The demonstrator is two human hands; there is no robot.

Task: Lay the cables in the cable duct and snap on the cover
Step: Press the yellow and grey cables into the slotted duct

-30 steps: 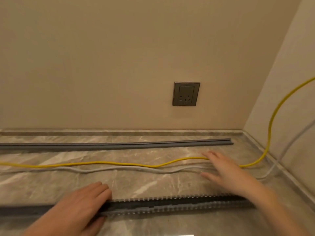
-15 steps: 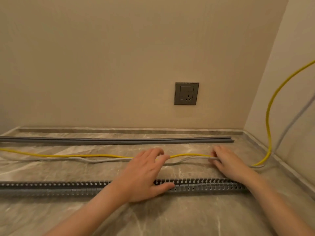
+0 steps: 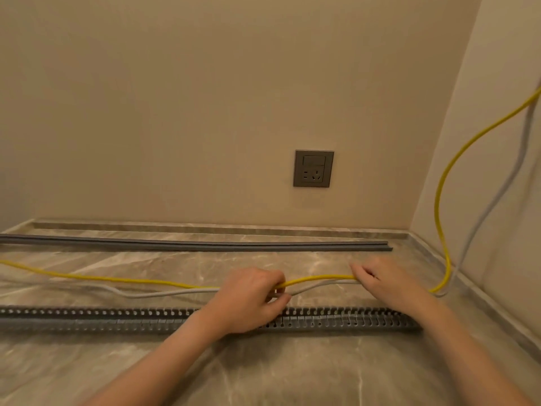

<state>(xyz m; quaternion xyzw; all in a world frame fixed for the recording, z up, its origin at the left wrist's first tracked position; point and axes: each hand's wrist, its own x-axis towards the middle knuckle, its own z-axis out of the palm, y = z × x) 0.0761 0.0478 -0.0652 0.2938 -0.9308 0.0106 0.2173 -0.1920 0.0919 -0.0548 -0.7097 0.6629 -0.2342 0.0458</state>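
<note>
A grey slotted cable duct [image 3: 87,317] lies across the marble counter, open side up and holding no cable. Behind it run a yellow cable [image 3: 96,278] and a grey cable [image 3: 152,294], side by side on the counter. My left hand [image 3: 248,297] is closed around both cables near the middle. My right hand [image 3: 386,282] grips the same two cables about a forearm's length to the right. Between my hands the cables arch slightly above the counter. The flat grey duct cover [image 3: 205,246] lies near the back wall.
A grey wall socket [image 3: 313,169] sits on the back wall. Both cables climb the right side wall [image 3: 497,171] out of view. A low marble upstand [image 3: 175,227] edges the counter at the back and right.
My left hand moved from the duct's left part to the cables and closed on them. My right hand closed on the cables too, and the stretch between them lifted.
</note>
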